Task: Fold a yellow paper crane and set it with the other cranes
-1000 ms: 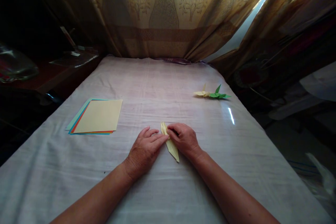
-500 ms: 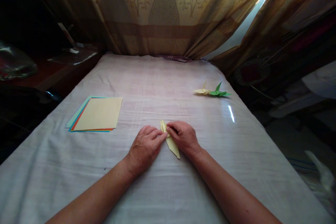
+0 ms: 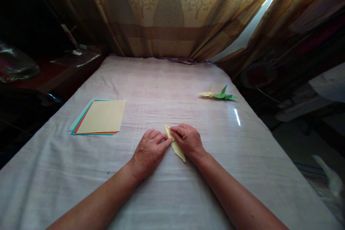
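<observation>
Clear plastic container (image 3: 17, 61): at the far left edge, shiny and blurred; something red shows through its lower part, too unclear to identify.
Dark reddish side table (image 3: 51, 81): beneath the container, in deep shadow.
Flat clear packet (image 3: 90, 56): on the side table's far end, with small white labels (image 3: 77, 53) whose print is too small to read; its contents cannot be made out.
Surface (image 3: 151, 79): draped in a pale, faintly checked cloth, reaching back to a brown-gold curtain (image 3: 169, 7) patterned with trees.
Paper stack (image 3: 104, 116): square sheets left of the hands, cream on top, with orange-red, blue and pale green edges fanned out below.
Left hand (image 3: 149, 149): palm down, fingers close together and gently bent, the thumb stretched across to the folded paper's left edge; whether it grips or only presses, I cannot tell.
Folded paper (image 3: 179, 151): a narrow, pale yellow pointed strip, lying aslant on the cloth between the two hands, its upper tip just beyond the fingertips and its lower end free toward the wearer.
Right hand (image 3: 188, 140): fingers curled, thumb and forefinger closed in a pinch on the strip's upper right edge.
Cream paper bird (image 3: 208, 94): farther back, right of the hands.
Green paper bird (image 3: 225, 96): just beside the cream one, on its right.
</observation>
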{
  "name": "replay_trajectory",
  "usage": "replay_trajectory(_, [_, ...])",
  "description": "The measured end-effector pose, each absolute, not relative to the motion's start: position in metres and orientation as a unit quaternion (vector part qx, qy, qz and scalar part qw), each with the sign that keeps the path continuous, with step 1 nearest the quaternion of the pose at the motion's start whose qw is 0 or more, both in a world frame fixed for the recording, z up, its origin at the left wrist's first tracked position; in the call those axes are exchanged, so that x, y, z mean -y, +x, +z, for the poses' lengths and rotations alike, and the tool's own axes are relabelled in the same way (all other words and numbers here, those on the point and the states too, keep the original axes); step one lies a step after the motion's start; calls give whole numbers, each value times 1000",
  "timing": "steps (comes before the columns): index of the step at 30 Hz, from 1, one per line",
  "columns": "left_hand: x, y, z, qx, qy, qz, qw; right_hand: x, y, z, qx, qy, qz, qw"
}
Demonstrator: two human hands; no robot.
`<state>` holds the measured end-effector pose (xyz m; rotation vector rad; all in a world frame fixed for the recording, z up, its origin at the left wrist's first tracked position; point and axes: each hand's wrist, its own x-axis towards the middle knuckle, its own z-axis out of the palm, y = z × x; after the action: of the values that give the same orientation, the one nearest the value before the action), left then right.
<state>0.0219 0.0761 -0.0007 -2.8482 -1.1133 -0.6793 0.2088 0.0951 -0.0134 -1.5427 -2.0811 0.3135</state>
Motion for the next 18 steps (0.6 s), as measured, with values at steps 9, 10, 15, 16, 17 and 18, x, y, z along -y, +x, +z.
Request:
replay_trajectory(9, [-75,21,-2,369,-903,-221,10,-94,208,-11,771,-576,112,249])
replay_trajectory(10, [-75,20,-3,371,-903,-218,11,-94,208,-11,771,-575,114,251])
replay_trajectory(15, [-74,19,-4,374,-911,-175,-9,-95,206,-13,761,-576,113,275])
replay_trajectory(16, [-74,19,-4,375,-912,-168,-12,-95,207,-13,758,-578,113,281])
replay_trajectory(17, [-75,19,-3,376,-912,-165,-12,-95,208,-14,756,-577,115,288])
replay_trajectory(18, [-75,19,-2,376,-912,-163,-11,-94,209,-14,754,-574,120,297])
